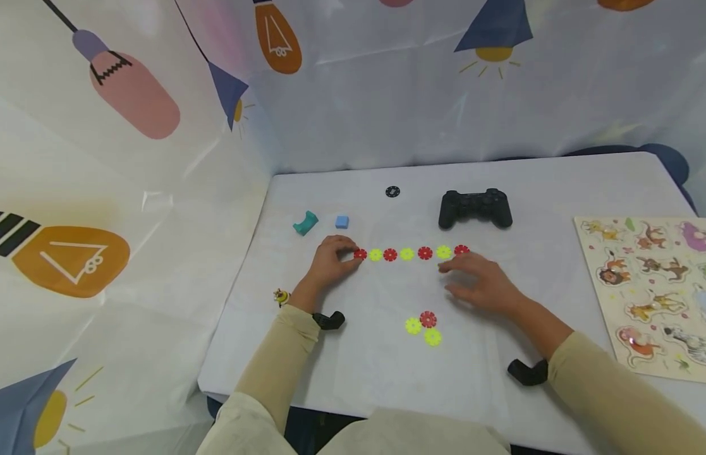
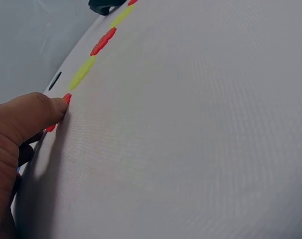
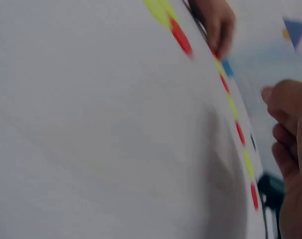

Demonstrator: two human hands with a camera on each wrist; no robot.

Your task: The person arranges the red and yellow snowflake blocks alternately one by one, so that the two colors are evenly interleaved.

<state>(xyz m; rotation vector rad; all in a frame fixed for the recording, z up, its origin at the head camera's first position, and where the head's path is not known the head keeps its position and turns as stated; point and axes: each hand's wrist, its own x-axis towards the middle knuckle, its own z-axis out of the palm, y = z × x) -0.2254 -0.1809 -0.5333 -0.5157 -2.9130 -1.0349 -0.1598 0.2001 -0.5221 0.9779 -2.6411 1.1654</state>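
A straight row of alternating red and yellow flower-shaped discs (image 1: 407,253) crosses the white table. My left hand (image 1: 332,260) pinches the red disc (image 1: 360,253) at the row's left end between thumb and fingers; in the left wrist view the thumb (image 2: 46,112) covers much of it. Near the right end, my right hand (image 1: 482,283) is held over the table with fingers loosely bent and nothing in its grasp. Its fingertips overlap the edge of the last red disc (image 1: 461,250) in the head view. Closer to my body lie a loose red disc (image 1: 428,319) and two yellow discs (image 1: 433,337).
Behind the row are a black game controller (image 1: 475,208), a black chip (image 1: 392,191), a blue block (image 1: 342,222) and a teal curved block (image 1: 305,223). An animal puzzle board (image 1: 654,297) lies at the right. Patterned sheets hang behind and at the left.
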